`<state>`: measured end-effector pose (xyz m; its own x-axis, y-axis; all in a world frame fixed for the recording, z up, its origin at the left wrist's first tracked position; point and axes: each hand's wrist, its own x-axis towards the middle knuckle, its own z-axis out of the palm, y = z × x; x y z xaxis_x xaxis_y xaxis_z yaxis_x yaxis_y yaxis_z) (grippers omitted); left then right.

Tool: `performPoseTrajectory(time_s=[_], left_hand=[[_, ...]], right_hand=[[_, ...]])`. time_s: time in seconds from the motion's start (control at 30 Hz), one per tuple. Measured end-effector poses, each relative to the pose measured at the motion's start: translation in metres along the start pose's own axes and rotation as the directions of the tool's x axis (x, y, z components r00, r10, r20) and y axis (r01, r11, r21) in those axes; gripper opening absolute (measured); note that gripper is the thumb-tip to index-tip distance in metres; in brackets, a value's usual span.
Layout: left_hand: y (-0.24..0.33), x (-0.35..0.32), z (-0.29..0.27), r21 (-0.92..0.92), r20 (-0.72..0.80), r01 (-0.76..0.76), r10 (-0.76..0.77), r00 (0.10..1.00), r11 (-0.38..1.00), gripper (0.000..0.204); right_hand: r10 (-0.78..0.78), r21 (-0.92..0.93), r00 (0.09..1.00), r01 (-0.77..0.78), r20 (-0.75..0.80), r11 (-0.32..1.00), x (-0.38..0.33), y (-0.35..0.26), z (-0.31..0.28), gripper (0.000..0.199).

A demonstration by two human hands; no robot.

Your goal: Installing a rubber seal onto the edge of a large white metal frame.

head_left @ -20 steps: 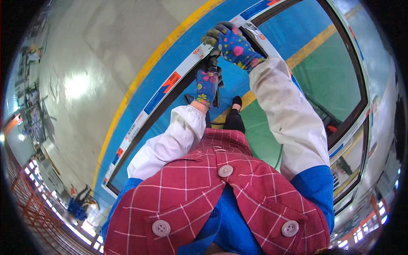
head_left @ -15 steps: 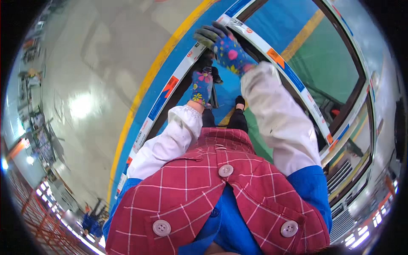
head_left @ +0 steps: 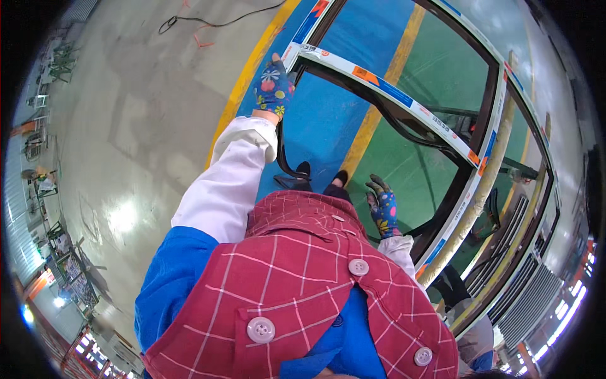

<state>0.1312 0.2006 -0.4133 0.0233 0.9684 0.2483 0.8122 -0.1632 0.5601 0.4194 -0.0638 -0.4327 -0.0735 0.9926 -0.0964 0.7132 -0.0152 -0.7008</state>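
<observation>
A large window frame [head_left: 404, 98], dark on its inner edges and covered in white film with orange and blue patches, spans the right of the view. My left hand [head_left: 273, 91], in a blue flowered glove, is closed round its left bar near a joint; the fingers' far side is hidden. From below that hand a thin black rubber strip [head_left: 282, 151] hangs down and curves toward my feet. More black strip [head_left: 391, 117] droops loosely along the crossbar. My right hand [head_left: 383, 211], gloved alike with a dark palm, is held inside the frame opening, fingers apart and holding nothing.
A padded tan rail [head_left: 476, 208] runs under the frame's right side. Beyond it lie stacked dark profiles [head_left: 505, 240]. A yellow line [head_left: 246, 69] borders the blue floor on the left. A black cable [head_left: 221, 24] lies on the grey floor, far left.
My hands were close together at the frame's joint. The left has moved up to the bar, while the right has drawn back toward my body. The view has shifted, showing more of the frame.
</observation>
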Motion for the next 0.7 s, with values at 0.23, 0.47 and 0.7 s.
performPoseTrajectory(time_s=[0.23,0.47,0.7], left_hand=[[0.022,0.012,0.013,0.464,0.055,0.052,-0.087,0.995,0.885,0.036],[0.043,-0.047,0.053,-0.370,-0.018,0.028,-0.037,0.999,0.929,0.035],[0.183,-0.096,0.163,-0.649,0.760,0.705,0.214,0.614,0.286,0.026]], right_hand=[[0.008,0.066,1.000,-0.008,0.000,0.998,0.006,0.006,-0.029,0.029],[-0.009,-0.039,0.976,0.000,-0.220,0.999,0.012,0.019,-0.083,0.033],[-0.135,-0.282,0.870,-0.005,-0.474,0.959,0.056,0.061,-0.152,0.054]])
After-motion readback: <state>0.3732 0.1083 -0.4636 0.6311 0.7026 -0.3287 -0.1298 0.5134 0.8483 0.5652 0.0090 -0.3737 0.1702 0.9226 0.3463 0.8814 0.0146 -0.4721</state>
